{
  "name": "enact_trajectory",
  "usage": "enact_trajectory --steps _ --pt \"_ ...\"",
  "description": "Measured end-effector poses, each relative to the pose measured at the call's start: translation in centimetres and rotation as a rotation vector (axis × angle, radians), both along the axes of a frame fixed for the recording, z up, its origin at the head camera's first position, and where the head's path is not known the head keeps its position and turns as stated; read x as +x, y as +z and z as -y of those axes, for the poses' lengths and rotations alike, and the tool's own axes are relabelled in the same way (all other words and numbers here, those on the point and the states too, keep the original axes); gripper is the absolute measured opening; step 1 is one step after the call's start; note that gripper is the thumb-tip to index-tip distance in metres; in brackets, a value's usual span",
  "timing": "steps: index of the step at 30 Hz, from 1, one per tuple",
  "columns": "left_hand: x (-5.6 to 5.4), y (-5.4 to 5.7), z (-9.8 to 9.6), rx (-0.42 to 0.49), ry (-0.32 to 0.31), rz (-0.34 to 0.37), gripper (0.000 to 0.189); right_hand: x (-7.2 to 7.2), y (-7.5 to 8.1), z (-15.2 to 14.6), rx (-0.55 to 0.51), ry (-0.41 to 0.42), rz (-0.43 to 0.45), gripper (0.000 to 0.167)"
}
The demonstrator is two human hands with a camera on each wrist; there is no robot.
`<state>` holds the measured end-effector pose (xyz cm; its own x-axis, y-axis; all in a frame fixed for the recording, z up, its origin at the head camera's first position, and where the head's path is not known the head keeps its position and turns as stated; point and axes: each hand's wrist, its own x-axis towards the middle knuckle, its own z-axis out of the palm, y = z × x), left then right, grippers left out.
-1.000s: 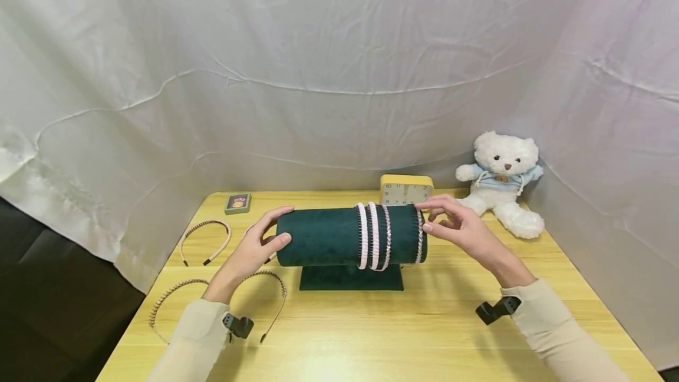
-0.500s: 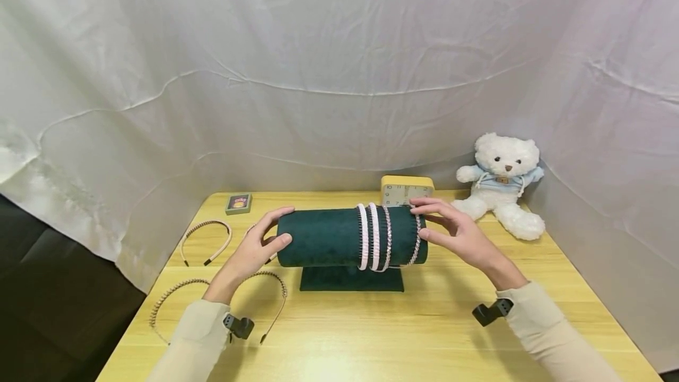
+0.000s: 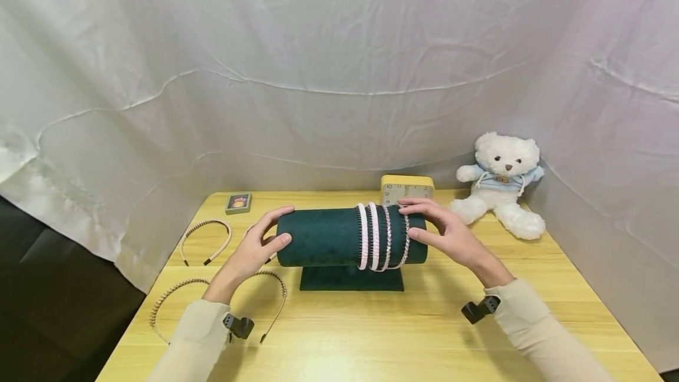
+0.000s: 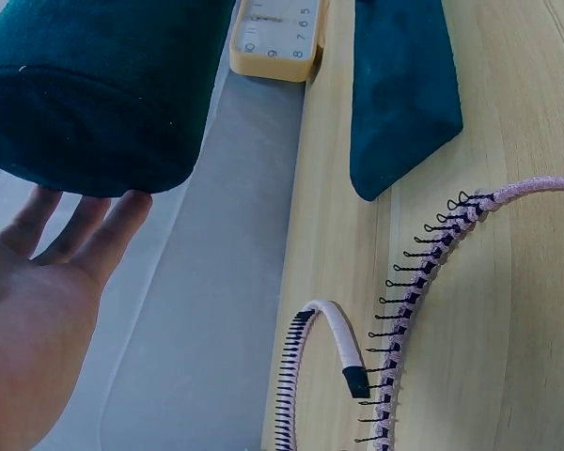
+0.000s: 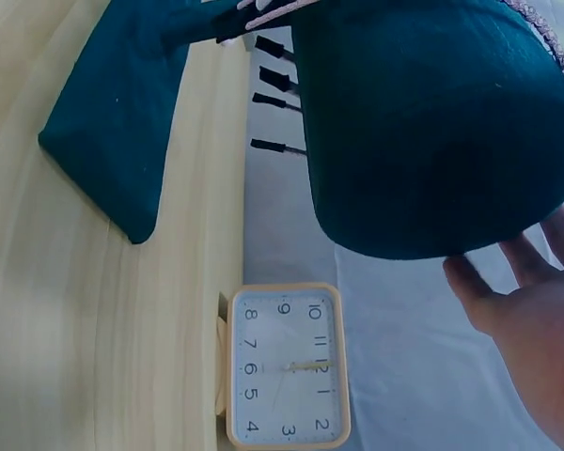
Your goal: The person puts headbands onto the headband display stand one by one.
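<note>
A dark green velvet headband stand (image 3: pixel 318 237), a horizontal roll on a flat base, stands mid-table. My left hand (image 3: pixel 249 255) grips its left end, thumb on the front and fingers over the top. Around the roll's right half sit two pale pink headbands (image 3: pixel 374 237) and a thin beaded headband (image 3: pixel 388 237). To their right, another beaded headband (image 3: pixel 406 247) leans slightly, its lower part near its neighbour. My right hand (image 3: pixel 451 240) holds this one, with fingers at the top and thumb at the front. In the right wrist view, black headband tips (image 5: pixel 277 78) stick out behind the roll.
Several headbands lie on the wooden table at left, including a pale one (image 3: pixel 229 234) and a braided toothed one (image 4: pixel 395 329). A small box (image 3: pixel 238 203) sits back left. Behind the stand is a yellow clock (image 3: pixel 407 181); a white teddy bear (image 3: pixel 504 181) sits back right.
My right hand has moved left along the roll, sliding the rightmost beaded headband from the right end toward the other headbands. My left hand has stayed on the left end.
</note>
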<state>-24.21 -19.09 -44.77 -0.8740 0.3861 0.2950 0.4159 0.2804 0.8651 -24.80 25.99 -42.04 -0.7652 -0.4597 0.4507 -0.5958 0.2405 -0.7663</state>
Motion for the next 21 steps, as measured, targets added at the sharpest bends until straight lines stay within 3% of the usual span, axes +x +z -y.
enact_trajectory --steps 21 --pt "-0.2 -0.2 0.1 0.001 0.004 0.004 0.056 0.0 -0.1 1.4 0.043 -0.042 -0.006 0.043"
